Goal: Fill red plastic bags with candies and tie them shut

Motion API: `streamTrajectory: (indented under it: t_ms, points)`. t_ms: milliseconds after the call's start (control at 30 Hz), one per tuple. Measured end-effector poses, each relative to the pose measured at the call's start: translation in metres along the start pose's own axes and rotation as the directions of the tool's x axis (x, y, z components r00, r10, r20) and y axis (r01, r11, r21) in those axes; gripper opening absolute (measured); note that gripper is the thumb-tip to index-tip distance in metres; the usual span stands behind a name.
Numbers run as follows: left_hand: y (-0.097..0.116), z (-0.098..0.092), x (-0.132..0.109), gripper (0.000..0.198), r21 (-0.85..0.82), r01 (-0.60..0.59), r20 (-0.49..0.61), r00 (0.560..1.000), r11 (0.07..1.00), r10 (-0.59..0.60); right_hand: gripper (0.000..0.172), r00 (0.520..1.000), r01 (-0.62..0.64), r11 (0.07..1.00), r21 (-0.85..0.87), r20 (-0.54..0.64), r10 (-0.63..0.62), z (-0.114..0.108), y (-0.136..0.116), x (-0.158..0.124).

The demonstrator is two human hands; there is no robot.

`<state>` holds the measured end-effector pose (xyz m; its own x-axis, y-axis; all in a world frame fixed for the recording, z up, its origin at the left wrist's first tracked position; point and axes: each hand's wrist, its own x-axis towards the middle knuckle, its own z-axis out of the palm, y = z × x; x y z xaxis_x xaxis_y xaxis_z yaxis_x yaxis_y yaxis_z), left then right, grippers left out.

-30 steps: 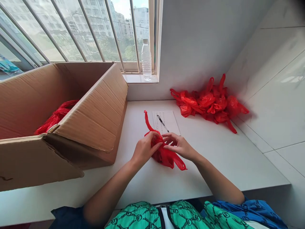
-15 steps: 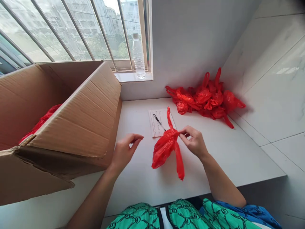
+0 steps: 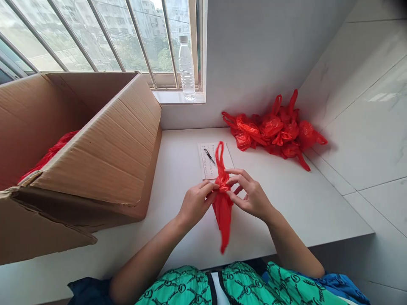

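Thin red plastic bag [image 3: 223, 216], gathered very narrow near the middle, with one handle loop [image 3: 219, 156] standing upward and the long lower part hanging down to a point.

**Packing Corner in a Room by the Window!**
And here we are at a white bench [image 3: 286, 212] under a barred window [image 3: 95, 38], apartment blocks [image 3: 149, 17] beyond, a glossy tiled wall [image 3: 359, 114] alongside, a big cardboard carton [image 3: 95, 148] and heaped red plastic bags [image 3: 273, 131] on show!

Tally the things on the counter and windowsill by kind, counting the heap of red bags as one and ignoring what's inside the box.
Cardboard box: 1
Loose red plastic bag: 1
Heap of red plastic bags: 1
Sheet of paper: 1
Pen: 1
Plastic water bottle: 1
Total: 6
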<state>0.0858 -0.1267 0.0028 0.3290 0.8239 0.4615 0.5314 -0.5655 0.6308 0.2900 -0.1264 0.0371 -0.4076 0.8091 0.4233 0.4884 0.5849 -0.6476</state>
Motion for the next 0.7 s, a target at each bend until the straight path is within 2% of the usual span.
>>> streamTrajectory:
  t_ms: [100,167,333,433,533,600,700]
  points:
    - [0.000,-0.010,0.000,0.024,0.084,-0.080,-0.032,0.996,0.993,0.083,0.017,0.996,0.094,0.995,-0.025,0.002,-0.094,0.002,0.003,0.000]
    - [-0.001,-0.019,-0.002,0.025,0.107,-0.085,-0.042,0.995,0.991,0.090,0.015,0.993,0.114,0.993,-0.043,-0.026,-0.115,0.003,0.006,0.001]
    - [-0.015,-0.044,-0.010,0.021,0.030,-0.010,-0.074,0.997,0.999,0.012,0.015,0.986,0.076,0.997,0.010,-0.152,-0.074,-0.004,0.012,-0.001]
    - [-0.015,-0.054,-0.013,0.021,0.008,0.052,-0.045,0.998,0.999,-0.052,0.013,0.988,0.045,0.998,0.045,-0.148,-0.038,-0.003,0.013,-0.001]
    - [-0.004,-0.053,-0.012,0.023,0.044,0.056,-0.018,0.998,0.997,-0.055,0.012,0.994,-0.021,0.998,0.057,-0.110,0.027,0.000,0.009,-0.001]
    - [0.004,-0.047,-0.010,0.029,0.114,0.000,-0.003,1.000,0.994,0.000,0.013,0.995,-0.065,0.997,0.051,-0.076,0.068,0.001,0.005,-0.001]
    - [0.009,-0.036,-0.006,0.017,0.252,-0.106,-0.004,0.994,0.962,0.110,0.016,0.994,-0.110,0.994,0.016,-0.017,0.110,0.001,-0.004,-0.001]
